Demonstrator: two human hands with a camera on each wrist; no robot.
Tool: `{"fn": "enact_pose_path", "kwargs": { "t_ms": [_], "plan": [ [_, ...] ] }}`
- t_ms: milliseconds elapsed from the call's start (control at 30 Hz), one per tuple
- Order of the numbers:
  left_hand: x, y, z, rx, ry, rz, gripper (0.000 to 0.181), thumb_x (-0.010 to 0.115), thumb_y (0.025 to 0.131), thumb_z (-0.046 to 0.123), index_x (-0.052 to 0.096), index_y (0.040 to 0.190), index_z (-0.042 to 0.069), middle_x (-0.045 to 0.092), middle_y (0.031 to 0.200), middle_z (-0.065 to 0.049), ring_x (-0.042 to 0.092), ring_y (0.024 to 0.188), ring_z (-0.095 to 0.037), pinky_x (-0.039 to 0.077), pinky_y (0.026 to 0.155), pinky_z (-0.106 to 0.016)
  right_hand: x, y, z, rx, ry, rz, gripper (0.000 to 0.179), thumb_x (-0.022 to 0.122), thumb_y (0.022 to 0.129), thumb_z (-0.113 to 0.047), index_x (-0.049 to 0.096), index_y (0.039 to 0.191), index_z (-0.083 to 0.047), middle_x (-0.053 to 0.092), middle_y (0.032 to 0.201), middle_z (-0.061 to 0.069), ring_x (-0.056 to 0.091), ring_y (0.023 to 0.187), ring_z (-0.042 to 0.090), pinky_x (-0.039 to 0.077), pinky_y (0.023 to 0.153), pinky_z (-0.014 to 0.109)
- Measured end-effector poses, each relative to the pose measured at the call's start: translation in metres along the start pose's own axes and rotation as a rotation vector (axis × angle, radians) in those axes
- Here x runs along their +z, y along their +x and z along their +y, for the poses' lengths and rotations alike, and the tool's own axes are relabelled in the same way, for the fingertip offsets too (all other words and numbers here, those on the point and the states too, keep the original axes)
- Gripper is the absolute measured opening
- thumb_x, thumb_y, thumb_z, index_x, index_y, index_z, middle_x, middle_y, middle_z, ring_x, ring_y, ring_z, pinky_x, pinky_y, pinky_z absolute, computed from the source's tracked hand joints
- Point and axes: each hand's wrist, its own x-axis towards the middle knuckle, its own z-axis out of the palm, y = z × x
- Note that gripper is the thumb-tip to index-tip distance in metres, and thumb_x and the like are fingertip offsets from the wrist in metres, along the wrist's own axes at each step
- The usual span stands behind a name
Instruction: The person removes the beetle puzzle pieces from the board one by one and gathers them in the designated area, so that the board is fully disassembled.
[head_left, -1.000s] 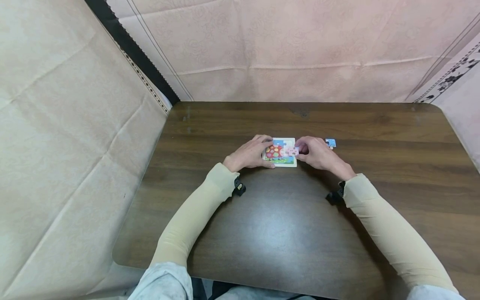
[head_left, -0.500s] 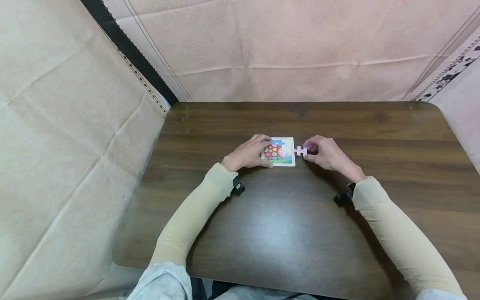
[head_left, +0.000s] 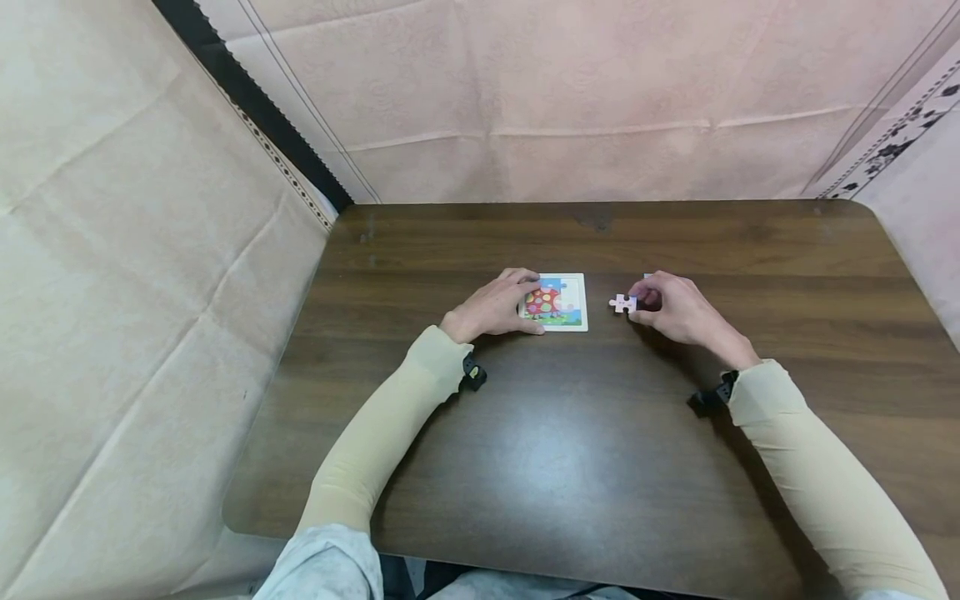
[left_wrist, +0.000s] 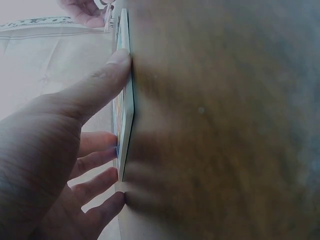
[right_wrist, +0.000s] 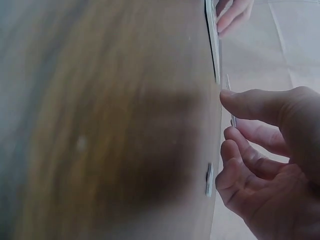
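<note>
Though earlier over the board (head_left: pixel 572 293), pink piece (head_left: pixel 623 303) apart in tight right grip (head_left: pixel 678 310) — board in wide left grip (head_left: pixel 495 308).

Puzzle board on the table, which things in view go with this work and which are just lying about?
In the job:
puzzle board, held by the left hand
jigsaw piece, pinched by the right hand
loose piece lying nearby

Background only:
wooden table
pale cloth hangings
wrist cameras

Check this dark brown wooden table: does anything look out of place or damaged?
A dark mark, possibly a scuff, breaks the grain near the far edge of the table. The white-framed square picture puzzle has a bare patch, which looks unfinished. I see nothing spilled.
</note>
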Motion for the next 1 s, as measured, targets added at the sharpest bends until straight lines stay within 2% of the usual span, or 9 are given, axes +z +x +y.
{"fn": "enact_pose_path", "kwargs": {
  "t_ms": [300, 600, 867, 1000],
  "plan": [
    [0.001, 0.000, -0.001, -0.008, -0.007, 0.001, 0.089, 0.082, 0.095, 0.054, 0.048, 0.165, 0.010, 0.038, 0.174, -0.007, 0.033, 0.161, -0.028, 0.039, 0.132, -0.047, -0.007, -0.009, 0.013, -0.003, -0.019, -0.014, 0.027, 0.082, 0.097, -0.014, 0.075, 0.120, -0.002, 0.071, 0.109, 0.020, 0.065, 0.101, 0.033, 0.049, 0.088, 0.046],
    [0.001, 0.000, -0.001, 0.000, -0.002, 0.002, 0.089, 0.082, 0.095, 0.054, 0.048, 0.165, 0.009, 0.038, 0.174, -0.007, 0.033, 0.161, -0.028, 0.039, 0.132, -0.047, -0.008, -0.014, 0.024, -0.005, -0.026, 0.022, 0.026, 0.082, 0.095, -0.010, 0.076, 0.118, 0.000, 0.070, 0.106, 0.020, 0.064, 0.099, 0.033, 0.047, 0.086, 0.043],
    [0.000, 0.000, -0.001, 0.000, 0.000, 0.003, 0.089, 0.082, 0.095, 0.054, 0.048, 0.165, 0.009, 0.038, 0.174, -0.008, 0.033, 0.160, -0.028, 0.040, 0.131, -0.048, -0.016, -0.018, 0.031, 0.046, -0.018, -0.011, 0.032, 0.081, 0.098, -0.014, 0.073, 0.124, 0.004, 0.069, 0.114, 0.025, 0.063, 0.105, 0.037, 0.047, 0.088, 0.046],
    [0.000, 0.000, 0.000, -0.002, 0.002, 0.003, 0.089, 0.082, 0.096, 0.054, 0.048, 0.165, 0.009, 0.038, 0.174, -0.007, 0.033, 0.160, -0.028, 0.040, 0.131, -0.048, -0.017, -0.020, 0.034, 0.042, -0.018, -0.003, 0.031, 0.081, 0.097, -0.012, 0.074, 0.123, 0.004, 0.069, 0.113, 0.025, 0.063, 0.103, 0.036, 0.047, 0.087, 0.044]
  ]
}}
